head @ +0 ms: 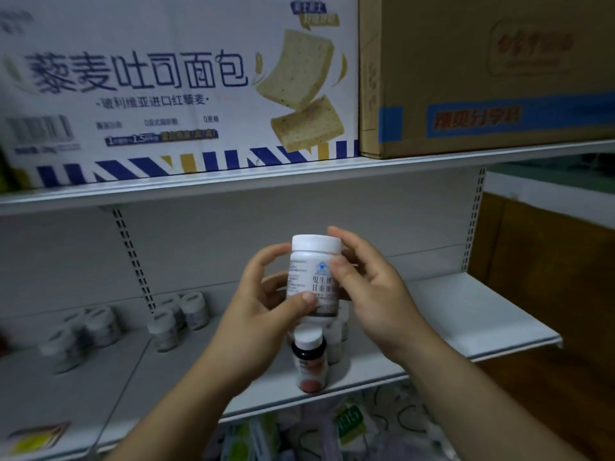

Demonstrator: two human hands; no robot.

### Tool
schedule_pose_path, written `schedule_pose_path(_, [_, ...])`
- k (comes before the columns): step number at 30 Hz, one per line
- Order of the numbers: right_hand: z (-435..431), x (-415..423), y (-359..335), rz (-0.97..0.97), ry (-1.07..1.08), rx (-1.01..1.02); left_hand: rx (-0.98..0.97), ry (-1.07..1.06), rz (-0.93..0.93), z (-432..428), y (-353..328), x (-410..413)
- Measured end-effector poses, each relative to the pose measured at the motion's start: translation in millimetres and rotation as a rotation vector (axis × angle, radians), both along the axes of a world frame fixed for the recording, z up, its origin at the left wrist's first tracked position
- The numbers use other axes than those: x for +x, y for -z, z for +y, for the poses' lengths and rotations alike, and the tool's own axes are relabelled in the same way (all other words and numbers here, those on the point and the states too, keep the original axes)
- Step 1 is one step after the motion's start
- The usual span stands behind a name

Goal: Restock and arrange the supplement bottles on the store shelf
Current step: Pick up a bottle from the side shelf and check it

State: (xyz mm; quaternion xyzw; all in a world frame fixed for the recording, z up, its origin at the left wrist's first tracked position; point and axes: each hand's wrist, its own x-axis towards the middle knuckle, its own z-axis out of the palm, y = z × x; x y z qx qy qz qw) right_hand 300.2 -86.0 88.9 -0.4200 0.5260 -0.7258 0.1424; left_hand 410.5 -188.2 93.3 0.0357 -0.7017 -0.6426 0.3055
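A white supplement bottle [314,274] with a white cap is held upright in mid-air in front of the middle shelf [466,314]. My left hand [266,304] grips its lower left side, thumb across the label. My right hand [372,287] grips its right side, thumb on the label under the cap. Directly below it a dark brown bottle [308,364] with a white cap stands at the shelf's front edge. White bottles behind it are mostly hidden by my hands. Several small white bottles [179,317] stand to the left, and more [83,331] further left.
On the upper shelf [233,181] sit a white bread carton [166,88] and a brown cardboard box [482,71]. Bare shelf surface lies right of my hands. Packaged goods [349,424] show below the shelf. A brown panel [549,261] stands at the right.
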Motion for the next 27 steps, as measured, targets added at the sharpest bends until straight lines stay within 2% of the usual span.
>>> schedule_pose_path(6, [29.2, 22.4, -32.6, 0.038, 0.051, -0.084, -0.022, 0.085, 0.068, 19.9, -21.8, 18.9])
schedule_pose_path(16, [70.5, 25.0, -54.4, 0.116, -0.057, -0.158, -0.012, 0.059, 0.23, 55.6, -42.3, 18.5])
schedule_pose_path(27, [86.4, 16.2, -55.9, 0.166, -0.026, -0.203, -0.076, 0.018, 0.229, 79.6, -46.8, 14.5])
